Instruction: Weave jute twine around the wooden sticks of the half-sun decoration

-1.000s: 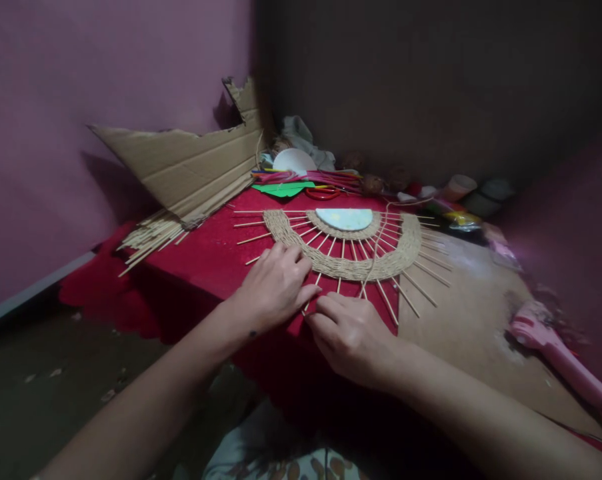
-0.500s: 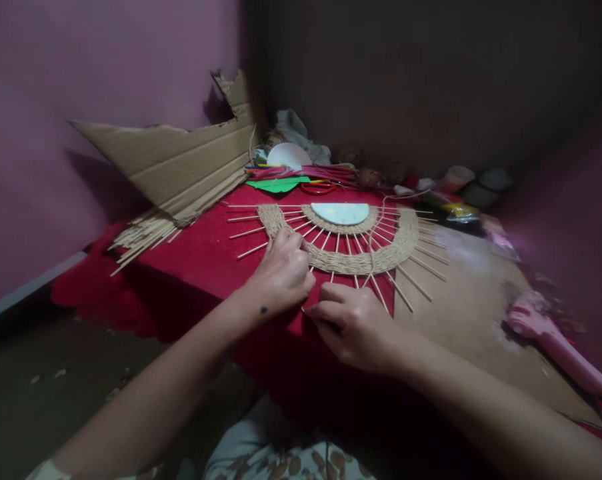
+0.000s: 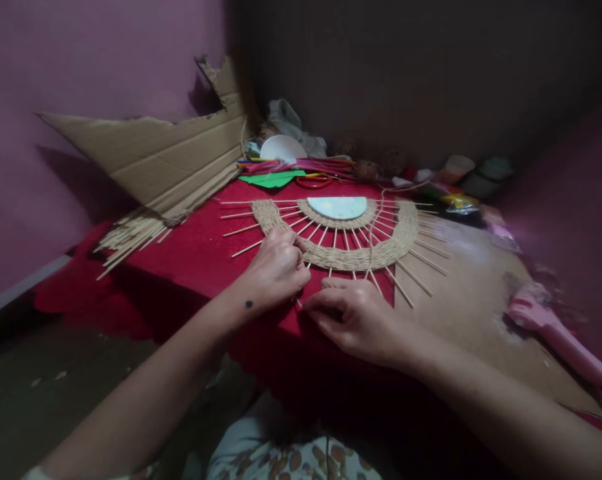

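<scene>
A half-round woven piece [image 3: 351, 258] with thin sticks fanning outward lies on the red cloth [image 3: 195, 247] and partly over a brown board. At its straight edge sits a pale blue half disc [image 3: 337, 207]. My left hand [image 3: 281, 263] is closed on the lower left part of the woven band, its fingertips hidden. Just right of it, below the band, my right hand [image 3: 353, 317] has its thumb and fingers pinched together; what they hold is too small to make out. A loose twine [image 3: 372, 233] crosses the band.
Torn cardboard [image 3: 165, 153] leans at the left above a bundle of sticks [image 3: 131, 237]. Behind the woven piece are green paper [image 3: 273, 179], red-handled scissors [image 3: 315, 181] and a white disc [image 3: 282, 148]. A pink glue gun [image 3: 555, 327] rests on the brown board [image 3: 461, 327] at right.
The view has shifted slightly. My left hand stays on the band, while my right hand's fingers have changed pose a little near the band's lower edge.
</scene>
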{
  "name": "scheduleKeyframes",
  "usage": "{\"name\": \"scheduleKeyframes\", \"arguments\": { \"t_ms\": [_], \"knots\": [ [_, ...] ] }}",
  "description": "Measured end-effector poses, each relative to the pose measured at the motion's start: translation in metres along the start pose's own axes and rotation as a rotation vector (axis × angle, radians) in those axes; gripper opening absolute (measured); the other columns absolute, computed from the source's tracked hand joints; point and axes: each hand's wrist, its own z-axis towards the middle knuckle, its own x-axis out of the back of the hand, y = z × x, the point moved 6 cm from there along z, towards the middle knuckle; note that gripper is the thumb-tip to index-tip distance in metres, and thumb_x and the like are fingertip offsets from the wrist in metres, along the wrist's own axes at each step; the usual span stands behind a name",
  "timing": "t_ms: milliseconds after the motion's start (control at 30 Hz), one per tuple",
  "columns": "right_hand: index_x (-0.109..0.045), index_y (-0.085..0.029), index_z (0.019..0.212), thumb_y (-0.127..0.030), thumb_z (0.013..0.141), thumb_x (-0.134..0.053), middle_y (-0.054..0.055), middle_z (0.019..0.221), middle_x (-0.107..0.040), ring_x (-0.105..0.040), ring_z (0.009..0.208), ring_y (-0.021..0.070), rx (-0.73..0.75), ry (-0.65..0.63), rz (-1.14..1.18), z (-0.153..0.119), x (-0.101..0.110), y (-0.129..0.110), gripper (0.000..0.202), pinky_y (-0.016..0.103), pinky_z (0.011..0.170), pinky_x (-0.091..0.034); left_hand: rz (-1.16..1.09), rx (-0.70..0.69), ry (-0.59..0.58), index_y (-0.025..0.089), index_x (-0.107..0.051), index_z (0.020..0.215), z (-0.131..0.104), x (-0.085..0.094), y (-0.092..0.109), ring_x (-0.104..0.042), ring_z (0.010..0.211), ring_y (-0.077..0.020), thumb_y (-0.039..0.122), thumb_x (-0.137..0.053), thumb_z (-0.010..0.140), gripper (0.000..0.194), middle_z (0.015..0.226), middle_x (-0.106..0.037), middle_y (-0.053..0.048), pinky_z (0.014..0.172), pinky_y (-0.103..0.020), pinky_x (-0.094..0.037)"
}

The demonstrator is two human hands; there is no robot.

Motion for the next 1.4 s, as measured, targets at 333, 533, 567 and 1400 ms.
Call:
{"name": "scheduleKeyframes", "arguments": {
  "t_ms": [333,533,567,1400],
  "knots": [
    [-0.067,-0.014,0.069,-0.012,0.085,-0.045,0.004,0.066,-0.061,-0.053,0.058,0.0135,0.25,0.063,-0.441,-0.004,-0.003,-0.02,0.027,0.028,0.049,-0.029,-0.047,0.017,0.007,0.015,-0.05,0.051,-0.001,0.002,0.0,-0.048,0.1,-0.0238,0.007,-0.051,0.071,0.022,0.095,-0.06,-0.009,0.09,-0.042,-0.044],
    [-0.069,-0.016,0.079,-0.013,0.08,-0.053,0.005,0.074,-0.067,-0.059,0.065,0.0141,-0.113,0.118,-0.191,0.008,0.04,0.031,0.016,0.027,0.061,-0.042,-0.048,-0.022,0.004,0.015,-0.051,0.058,-0.001,0.001,-0.005,-0.048,0.098,-0.0231,0.009,-0.052,0.076,0.019,0.095,-0.059,-0.007,0.09,-0.043,-0.043],
    [-0.068,-0.016,0.079,-0.012,0.078,-0.054,0.004,0.073,-0.067,-0.059,0.065,0.0143,-0.173,0.114,-0.169,0.009,0.043,0.04,0.015,0.028,0.062,-0.043,-0.045,-0.049,0.014,0.015,-0.054,0.064,-0.002,0.002,-0.005,-0.048,0.098,-0.0227,0.01,-0.05,0.078,0.015,0.095,-0.058,-0.007,0.09,-0.042,-0.043],
    [-0.063,-0.016,0.074,-0.014,0.08,-0.053,0.006,0.081,-0.063,-0.054,0.068,0.0136,-0.215,0.186,-0.205,0.037,0.02,0.053,0.012,0.028,0.062,-0.04,0.408,-0.106,0.138,0.009,-0.055,0.12,0.002,0.033,-0.07,-0.052,0.104,-0.0286,0.013,-0.042,0.084,0.038,0.115,-0.056,-0.018,0.093,-0.049,-0.048]
  ]
}}
